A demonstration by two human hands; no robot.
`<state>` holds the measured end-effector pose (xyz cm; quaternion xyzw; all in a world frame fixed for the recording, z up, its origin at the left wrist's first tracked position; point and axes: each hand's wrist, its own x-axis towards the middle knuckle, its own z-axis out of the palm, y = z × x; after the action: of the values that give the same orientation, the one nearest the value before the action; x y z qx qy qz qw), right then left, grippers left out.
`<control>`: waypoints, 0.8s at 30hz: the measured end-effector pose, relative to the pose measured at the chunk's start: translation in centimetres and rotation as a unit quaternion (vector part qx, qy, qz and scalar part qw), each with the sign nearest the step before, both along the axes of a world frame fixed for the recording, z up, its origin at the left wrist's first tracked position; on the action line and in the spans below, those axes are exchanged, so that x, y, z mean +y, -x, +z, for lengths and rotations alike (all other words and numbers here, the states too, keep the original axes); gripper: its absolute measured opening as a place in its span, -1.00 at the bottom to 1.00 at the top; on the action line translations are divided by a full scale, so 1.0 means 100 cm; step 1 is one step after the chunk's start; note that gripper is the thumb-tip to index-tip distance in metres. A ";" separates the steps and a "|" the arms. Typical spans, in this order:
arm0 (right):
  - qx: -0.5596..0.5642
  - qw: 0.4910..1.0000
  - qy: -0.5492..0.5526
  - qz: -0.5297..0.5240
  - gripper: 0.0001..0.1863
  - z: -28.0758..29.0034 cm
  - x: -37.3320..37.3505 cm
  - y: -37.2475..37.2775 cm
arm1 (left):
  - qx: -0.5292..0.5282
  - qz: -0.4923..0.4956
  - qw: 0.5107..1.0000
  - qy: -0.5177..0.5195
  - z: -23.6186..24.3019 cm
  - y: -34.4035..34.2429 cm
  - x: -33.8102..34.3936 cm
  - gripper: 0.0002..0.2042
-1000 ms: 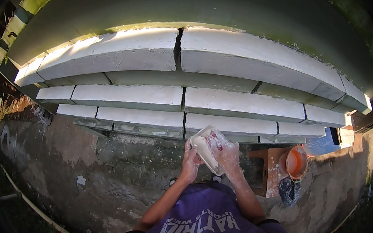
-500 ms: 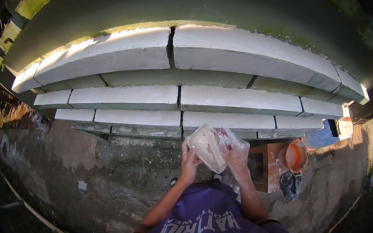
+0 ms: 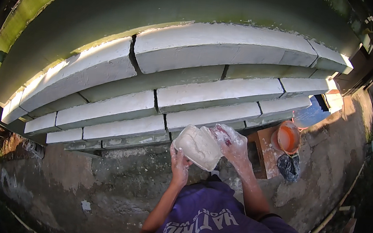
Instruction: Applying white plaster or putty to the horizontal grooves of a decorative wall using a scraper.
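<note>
My left hand grips the left side of a shallow tub and holds it tilted in front of my chest. White paste with a smoothed, slightly ridged top fills it. At the tub's right edge is my right hand, its fingers closed and coated with white. A small dark-red thing shows at these fingers; its kind is unclear, as white smears and the hand cover most of it. Beyond both hands run the long white-coated ledges of a stepped wall, with dark gaps between their sections.
To the right, an orange bucket with whitish contents sits on a brownish board-like box, a dark plastic bag beside it. Behind stands a blue container. Stained concrete ground lies below; a pale pole runs along the right.
The tub has turned so that more of its paste faces up, and it sits slightly left. My right hand stays at its right edge. The whole view has rotated and shifted.
</note>
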<state>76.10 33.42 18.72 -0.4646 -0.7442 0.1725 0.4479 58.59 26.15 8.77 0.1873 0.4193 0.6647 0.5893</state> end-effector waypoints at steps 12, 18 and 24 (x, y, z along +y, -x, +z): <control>0.023 0.994 -0.100 -0.043 -0.73 -0.026 -0.024 -0.008 | -0.010 -0.062 0.998 -0.010 0.002 -0.029 -0.007 -0.50; 0.067 0.992 -0.075 -0.080 -0.78 -0.014 -0.036 -0.013 | -0.019 -0.075 0.996 -0.038 0.000 -0.032 -0.008 -0.51; 0.071 0.994 -0.029 -0.083 -0.78 -0.021 -0.043 -0.017 | -0.029 -0.074 0.996 -0.031 0.002 -0.036 -0.008 -0.52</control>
<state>77.82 29.17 16.62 -0.4985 -0.6737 0.1460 0.5257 62.15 25.33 8.97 0.2167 0.3657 0.6375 0.6426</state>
